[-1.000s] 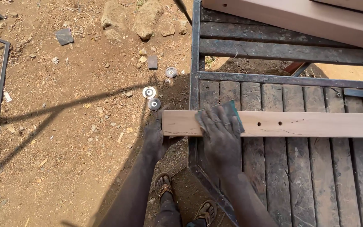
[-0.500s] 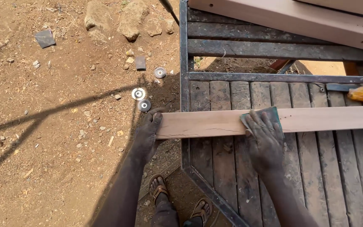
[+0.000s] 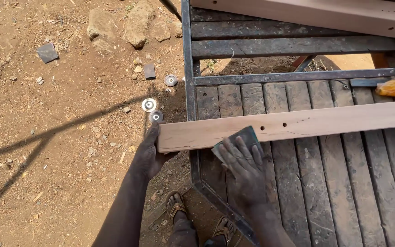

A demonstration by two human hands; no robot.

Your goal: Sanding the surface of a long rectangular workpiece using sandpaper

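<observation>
Your left hand (image 3: 149, 153) grips the free end of the wooden plank (image 3: 298, 124), which lies across the slatted metal-frame workbench (image 3: 344, 183) and overhangs its left edge above the dirt. Your right hand (image 3: 245, 167) lies flat, pressing a dark sheet of sandpaper (image 3: 238, 139) on the plank's near edge. The plank looks stiff, rigid and fairly light; it likely slides on the slats, so hold it at the overhanging end. The sandpaper is thin and floppy, so a flat palm suits it.

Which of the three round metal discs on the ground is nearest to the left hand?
The lowest disc, just above the left hand; the other two lie farther up.
</observation>
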